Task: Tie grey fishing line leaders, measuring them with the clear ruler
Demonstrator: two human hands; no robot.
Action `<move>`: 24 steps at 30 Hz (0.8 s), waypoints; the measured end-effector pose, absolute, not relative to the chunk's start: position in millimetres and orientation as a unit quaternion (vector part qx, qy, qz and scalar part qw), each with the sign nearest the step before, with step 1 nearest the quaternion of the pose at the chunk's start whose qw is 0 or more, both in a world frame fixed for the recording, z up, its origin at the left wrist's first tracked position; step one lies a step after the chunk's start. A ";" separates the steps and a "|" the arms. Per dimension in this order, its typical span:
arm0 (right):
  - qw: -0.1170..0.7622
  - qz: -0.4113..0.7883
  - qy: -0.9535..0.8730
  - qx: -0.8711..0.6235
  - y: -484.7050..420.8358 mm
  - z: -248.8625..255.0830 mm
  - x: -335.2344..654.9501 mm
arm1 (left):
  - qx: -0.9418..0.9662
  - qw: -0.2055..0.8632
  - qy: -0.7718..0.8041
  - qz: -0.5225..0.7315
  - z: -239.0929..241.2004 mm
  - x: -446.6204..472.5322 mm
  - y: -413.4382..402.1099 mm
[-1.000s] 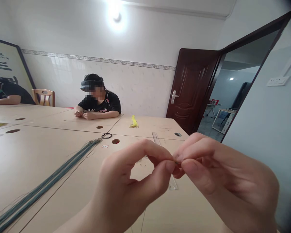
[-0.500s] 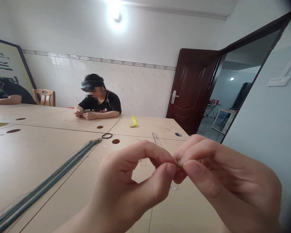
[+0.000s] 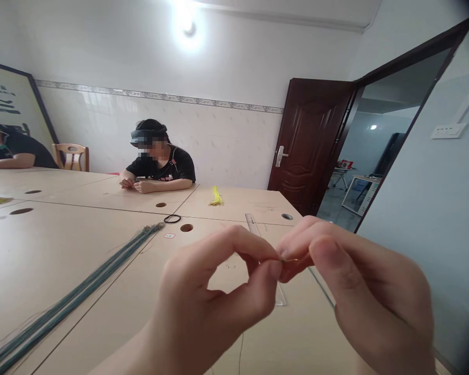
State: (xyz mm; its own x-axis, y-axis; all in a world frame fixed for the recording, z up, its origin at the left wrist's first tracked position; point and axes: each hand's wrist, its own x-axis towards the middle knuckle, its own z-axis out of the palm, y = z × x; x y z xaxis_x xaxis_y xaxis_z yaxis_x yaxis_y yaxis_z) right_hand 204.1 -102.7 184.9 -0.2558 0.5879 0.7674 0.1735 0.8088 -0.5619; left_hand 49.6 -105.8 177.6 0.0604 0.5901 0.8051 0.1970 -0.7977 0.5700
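Pinching a tiny gold-coloured wire (image 3: 292,260) between thumb and index finger of the left hand (image 3: 217,307), over the clear ruler (image 3: 251,223) on the table (image 3: 101,224). Curling the right hand (image 3: 379,291) close beside the wire, just right of the ruler, with thumb lifted apart; impossible to tell whether gripping anything with the other fingers. Showing, left of the ruler, a long bundle of blue-green strands (image 3: 135,246) and a black ring (image 3: 172,223); beyond the ruler, to the left, a bunch of yellow strands (image 3: 216,196) and, farther off, a seated co-worker (image 3: 182,166).
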 end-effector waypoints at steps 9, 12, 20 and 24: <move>0.556 0.178 -0.757 -0.292 -110.4 187.5 203.2 | 0.715 0.134 0.279 0.627 178.0 50.6 -107.3; 0.565 0.171 -0.758 -0.276 -110.2 186.9 201.3 | 0.710 0.149 0.275 0.631 178.2 50.1 -108.1; 0.581 0.168 -0.760 -0.239 -110.0 184.6 200.6 | 0.699 0.232 0.274 0.618 180.8 48.9 -109.6; 0.584 0.171 -0.758 -0.235 -110.1 185.4 198.6 | 0.692 0.267 0.274 0.612 181.6 47.2 -109.9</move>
State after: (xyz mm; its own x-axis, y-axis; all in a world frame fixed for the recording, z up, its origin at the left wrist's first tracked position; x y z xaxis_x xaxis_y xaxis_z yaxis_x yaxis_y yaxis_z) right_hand 198.6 -110.1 185.4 -0.2069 0.5562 0.8049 0.1561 0.8309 -0.5340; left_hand 47.2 -109.9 181.6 0.0999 0.7066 0.7005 0.0525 -0.7068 0.7054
